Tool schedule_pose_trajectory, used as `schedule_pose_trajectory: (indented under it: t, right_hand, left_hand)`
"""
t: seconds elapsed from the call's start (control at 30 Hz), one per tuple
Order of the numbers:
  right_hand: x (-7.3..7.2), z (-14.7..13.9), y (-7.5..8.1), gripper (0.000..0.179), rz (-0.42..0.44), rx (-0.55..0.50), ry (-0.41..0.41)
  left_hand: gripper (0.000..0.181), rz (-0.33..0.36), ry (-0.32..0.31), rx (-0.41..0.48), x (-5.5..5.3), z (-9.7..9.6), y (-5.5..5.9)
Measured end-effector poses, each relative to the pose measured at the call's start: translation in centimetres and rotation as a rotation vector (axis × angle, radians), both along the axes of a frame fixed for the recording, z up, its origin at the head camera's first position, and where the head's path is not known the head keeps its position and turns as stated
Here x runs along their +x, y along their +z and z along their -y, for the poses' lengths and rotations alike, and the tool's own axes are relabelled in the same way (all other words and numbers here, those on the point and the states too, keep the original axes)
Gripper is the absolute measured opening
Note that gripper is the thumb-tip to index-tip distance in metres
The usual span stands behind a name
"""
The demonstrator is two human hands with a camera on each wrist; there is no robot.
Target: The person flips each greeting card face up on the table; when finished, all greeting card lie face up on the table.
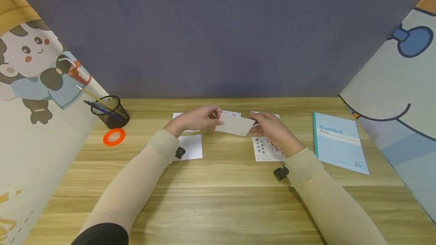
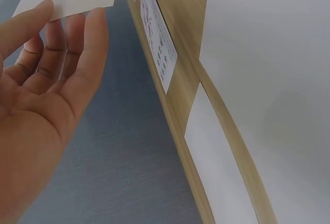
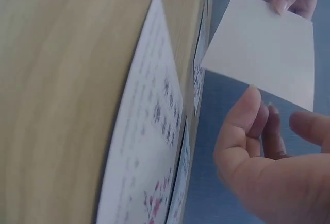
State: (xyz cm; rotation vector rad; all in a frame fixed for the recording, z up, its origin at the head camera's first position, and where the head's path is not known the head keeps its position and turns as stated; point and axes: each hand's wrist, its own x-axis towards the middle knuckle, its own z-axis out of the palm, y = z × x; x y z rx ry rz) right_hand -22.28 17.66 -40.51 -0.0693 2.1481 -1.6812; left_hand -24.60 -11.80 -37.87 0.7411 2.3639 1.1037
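Observation:
A blank white card (image 1: 235,124) is held up above the desk, tilted. My left hand (image 1: 206,117) pinches its left edge, the thumb (image 2: 41,15) on one face and the fingers behind. At the opposite edge is my right hand (image 1: 272,129), its index fingertip (image 3: 251,91) right at the card and its thumb apart from it. Beneath the hands lie several other cards: a printed card with red blossoms and black characters (image 1: 263,150), a blank white card (image 1: 192,147), and a back row partly hidden, including a blossom card (image 1: 233,113).
A black mesh pen holder (image 1: 119,118) with pens and a pencil stands at the back left, an orange tape roll (image 1: 114,137) beside it. On the right lies a light blue notebook (image 1: 340,143). A dark grey panel (image 1: 218,41) rises behind the wooden desk (image 1: 218,207).

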Motion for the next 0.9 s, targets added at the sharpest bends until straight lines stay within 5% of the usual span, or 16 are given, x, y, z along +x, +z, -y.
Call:
schedule_pose_trajectory:
  t: [0.4, 0.67, 0.9]
  right_hand:
    - [-0.4, 0.1, -0.4, 0.057, 0.127, -0.143, -0.088]
    - [-0.6, 0.3, -0.7, 0.037, 0.213, -0.187, -0.118]
    - [-0.5, 0.3, -1.1, 0.050, 0.209, -0.188, -0.083]
  left_hand:
    - [0.017, -0.093, 0.022, -0.014, 0.1, 0.4, 0.4]
    - [0.017, -0.133, 0.054, 0.001, 0.1, 0.5, 0.4]
    - [0.016, -0.171, 0.078, -0.015, 0.0, 0.5, 0.3]
